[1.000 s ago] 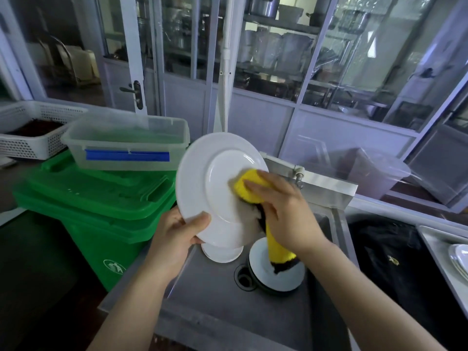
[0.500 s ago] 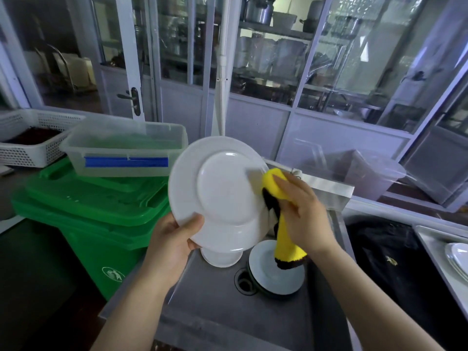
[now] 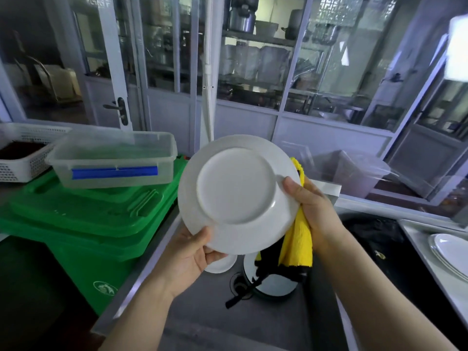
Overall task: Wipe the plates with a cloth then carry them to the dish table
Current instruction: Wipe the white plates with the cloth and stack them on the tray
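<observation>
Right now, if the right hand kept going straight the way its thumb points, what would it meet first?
The right hand points left across the round white plate, which its thumb already touches. Past the rim, the next thing is probably the clear plastic box with a blue clip, though depth is unclear.

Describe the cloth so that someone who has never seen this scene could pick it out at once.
Above the steel sink, find the white plate held up in both hands. The cloth hangs behind its right edge from the right hand; it alone is bright yellow with black trim.
</observation>
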`<act>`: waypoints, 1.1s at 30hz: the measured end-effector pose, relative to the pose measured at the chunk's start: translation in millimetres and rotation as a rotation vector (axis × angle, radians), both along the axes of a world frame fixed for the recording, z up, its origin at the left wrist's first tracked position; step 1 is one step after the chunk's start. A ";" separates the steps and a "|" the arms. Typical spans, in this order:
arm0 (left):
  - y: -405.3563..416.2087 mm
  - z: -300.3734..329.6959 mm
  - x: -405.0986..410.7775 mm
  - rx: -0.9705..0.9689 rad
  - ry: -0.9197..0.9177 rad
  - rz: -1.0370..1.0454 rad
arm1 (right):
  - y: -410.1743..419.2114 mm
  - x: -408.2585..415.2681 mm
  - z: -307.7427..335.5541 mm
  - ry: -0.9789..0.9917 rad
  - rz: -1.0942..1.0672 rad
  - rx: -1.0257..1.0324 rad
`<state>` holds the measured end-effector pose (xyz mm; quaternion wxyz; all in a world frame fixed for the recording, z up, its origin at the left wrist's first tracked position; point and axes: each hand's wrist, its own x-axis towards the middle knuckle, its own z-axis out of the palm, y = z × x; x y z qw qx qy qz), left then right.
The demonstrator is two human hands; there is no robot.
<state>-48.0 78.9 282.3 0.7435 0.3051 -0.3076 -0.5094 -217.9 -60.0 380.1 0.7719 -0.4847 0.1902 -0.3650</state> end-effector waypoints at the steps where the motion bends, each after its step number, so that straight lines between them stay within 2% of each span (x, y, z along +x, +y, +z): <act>1: 0.5 -2.0 1.9 0.042 -0.024 0.011 | -0.5 -2.7 2.7 -0.012 0.009 -0.019; 3: 0.8 -1.6 11.3 0.100 -0.020 0.073 | -0.2 -7.2 7.6 -0.017 0.038 -0.042; 5: 1.4 5.8 26.6 0.108 0.130 0.096 | -1.3 -10.4 10.4 0.007 0.058 -0.057; 6: 0.9 12.2 32.1 0.109 0.140 0.085 | -2.0 -11.7 11.5 0.032 0.066 -0.068; 11: -4.8 48.7 45.0 0.167 -0.116 -0.004 | -5.1 -15.5 7.1 0.107 0.078 -0.049; 14: -5.1 58.8 43.2 0.153 -0.208 0.018 | -9.1 -13.8 4.5 0.205 -0.081 -0.086; 18: -7.6 60.8 29.3 0.100 -0.208 0.086 | -22.6 -12.1 -5.7 0.470 -0.465 -0.432; 21: -8.7 66.6 19.3 0.028 -0.211 0.192 | -23.6 -14.3 -11.2 0.559 -0.503 -0.756; 26: -15.9 81.7 11.1 -0.050 -0.141 0.376 | -12.2 -15.2 -9.0 0.636 -0.555 -0.977; 29: -22.6 81.7 1.9 -0.101 -0.165 0.502 | 7.9 -7.5 -11.9 0.696 -0.617 -1.213; 33: -35.7 71.0 -16.5 -0.040 -0.212 0.694 | 38.2 8.8 -14.3 0.694 -0.567 -1.355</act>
